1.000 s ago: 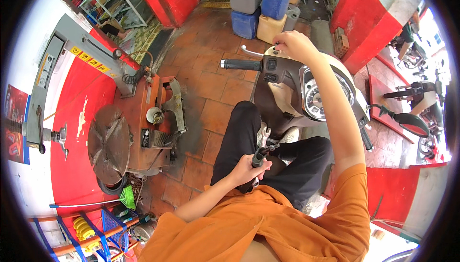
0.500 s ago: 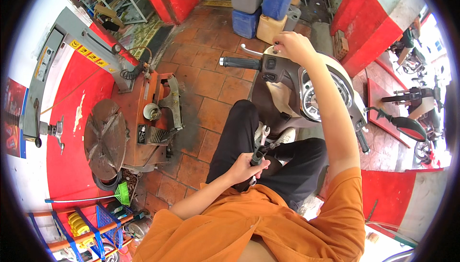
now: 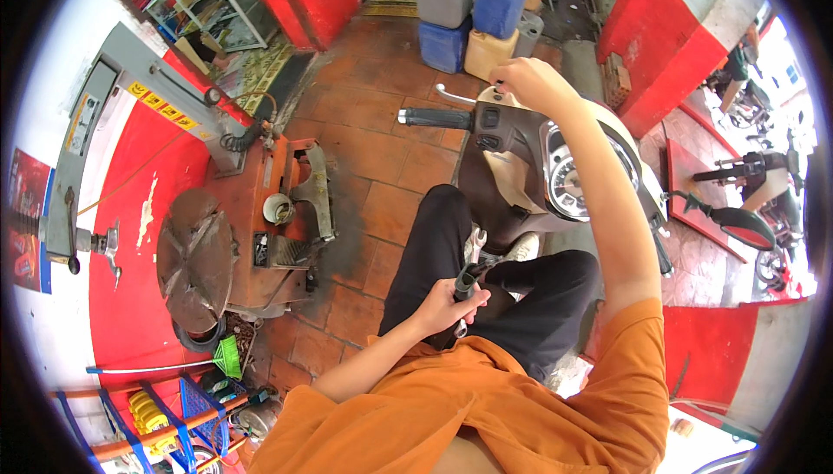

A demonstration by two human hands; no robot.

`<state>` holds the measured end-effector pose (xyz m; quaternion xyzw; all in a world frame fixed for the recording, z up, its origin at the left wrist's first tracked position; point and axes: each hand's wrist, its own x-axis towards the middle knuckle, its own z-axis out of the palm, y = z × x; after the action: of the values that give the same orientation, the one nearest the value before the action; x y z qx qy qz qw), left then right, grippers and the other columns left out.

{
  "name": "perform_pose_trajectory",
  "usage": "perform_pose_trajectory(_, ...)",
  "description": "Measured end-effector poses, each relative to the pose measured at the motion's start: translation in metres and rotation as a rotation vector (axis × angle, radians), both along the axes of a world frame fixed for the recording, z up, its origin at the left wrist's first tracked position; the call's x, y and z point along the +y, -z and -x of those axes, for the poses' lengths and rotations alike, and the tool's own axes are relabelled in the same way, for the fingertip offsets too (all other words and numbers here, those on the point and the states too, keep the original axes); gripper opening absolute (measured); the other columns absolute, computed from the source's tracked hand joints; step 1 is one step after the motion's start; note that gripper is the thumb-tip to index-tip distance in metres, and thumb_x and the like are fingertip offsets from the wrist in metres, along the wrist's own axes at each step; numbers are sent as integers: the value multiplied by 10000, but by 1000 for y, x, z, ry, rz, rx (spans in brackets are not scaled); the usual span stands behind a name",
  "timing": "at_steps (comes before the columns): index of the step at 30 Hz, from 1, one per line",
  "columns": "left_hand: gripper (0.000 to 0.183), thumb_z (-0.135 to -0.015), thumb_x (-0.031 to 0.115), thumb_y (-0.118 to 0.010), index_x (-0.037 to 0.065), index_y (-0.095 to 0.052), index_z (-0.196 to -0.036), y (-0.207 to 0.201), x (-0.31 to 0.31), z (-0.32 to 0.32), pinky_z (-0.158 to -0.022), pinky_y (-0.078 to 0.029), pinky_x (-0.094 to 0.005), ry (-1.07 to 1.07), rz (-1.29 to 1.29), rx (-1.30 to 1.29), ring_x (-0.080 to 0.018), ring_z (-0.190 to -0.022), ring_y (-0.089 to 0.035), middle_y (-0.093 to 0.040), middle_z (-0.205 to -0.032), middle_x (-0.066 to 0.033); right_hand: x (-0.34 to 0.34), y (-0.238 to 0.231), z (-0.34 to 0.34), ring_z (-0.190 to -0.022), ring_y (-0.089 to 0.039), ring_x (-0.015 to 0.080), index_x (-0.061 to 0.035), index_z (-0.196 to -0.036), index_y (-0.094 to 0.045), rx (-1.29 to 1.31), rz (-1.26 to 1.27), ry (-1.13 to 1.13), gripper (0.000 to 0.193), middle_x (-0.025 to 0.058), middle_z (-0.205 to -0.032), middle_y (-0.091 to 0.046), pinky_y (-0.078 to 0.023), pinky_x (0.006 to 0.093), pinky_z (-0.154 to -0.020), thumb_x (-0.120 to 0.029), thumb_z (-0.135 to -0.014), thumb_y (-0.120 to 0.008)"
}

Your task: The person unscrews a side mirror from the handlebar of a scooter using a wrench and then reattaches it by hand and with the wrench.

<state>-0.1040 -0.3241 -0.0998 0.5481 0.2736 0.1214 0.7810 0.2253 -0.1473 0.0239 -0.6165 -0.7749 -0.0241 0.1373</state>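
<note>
My right hand (image 3: 534, 84) reaches over the handlebar of a brown and cream scooter (image 3: 499, 181), fingers pinched at the mount beside the left brake lever (image 3: 455, 94). What the fingertips hold, if anything, is hidden beneath the hand. Over my lap, my left hand (image 3: 453, 307) is closed around a steel combination wrench (image 3: 473, 248) and a dark tube-shaped part (image 3: 466, 283). The wrench's open end points toward the scooter and its ring end shows below my fingers. The black left grip (image 3: 438, 117) and the round gauge cluster (image 3: 568, 181) lie near my right arm.
The scooter's right mirror (image 3: 744, 228) juts out on the right. To the left stands a tire changer (image 3: 195, 257) with a round turntable. Stacked plastic jerrycans (image 3: 444, 40) are beyond the scooter. A green broom (image 3: 227, 357) and a blue-and-orange rack (image 3: 160, 426) sit at lower left.
The part in my left hand has turned, so its thin end pointing right no longer shows. My right hand stays at the mount with a slight shift of the wrist.
</note>
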Motion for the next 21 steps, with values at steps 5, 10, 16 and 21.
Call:
perform_pose_trajectory(5,236,-955,228,-643,36,-616,-821,-2,2,2,-533,-440,-227,-18,-25,-9,-56,-553,-553,-578,-603,0,-4,4,-7,-858,-671,342,-66,-924,-708,32,-50,-9,149,144,-888,-700,-525,442,-756,-152,-811,-663)
perform_pose_trajectory(10,257,-957,246,-644,45,-607,-800,6,3,2,-515,-409,-231,26,-26,5,-54,-537,-525,-563,-590,17,-16,-3,10,-847,-671,359,-51,-887,-697,100,-66,135,194,155,-845,-692,-524,451,-756,-231,-816,-690)
perform_pose_trajectory(16,256,-950,254,-649,45,-612,-808,0,3,-1,-551,-455,-234,9,-18,28,-55,-554,-563,-585,-602,9,-7,11,7,-841,-674,357,-60,-876,-639,-115,-80,251,380,142,-870,-681,-534,468,-652,-437,-899,-601)
perform_pose_trajectory(21,264,-949,230,-644,30,-607,-782,-6,5,-3,-530,-439,-239,8,-36,29,-66,-536,-559,-575,-584,2,-21,7,16,-868,-657,355,-91,-1125,-622,140,-262,-4,307,145,-955,-677,-521,430,-732,-305,-904,-623)
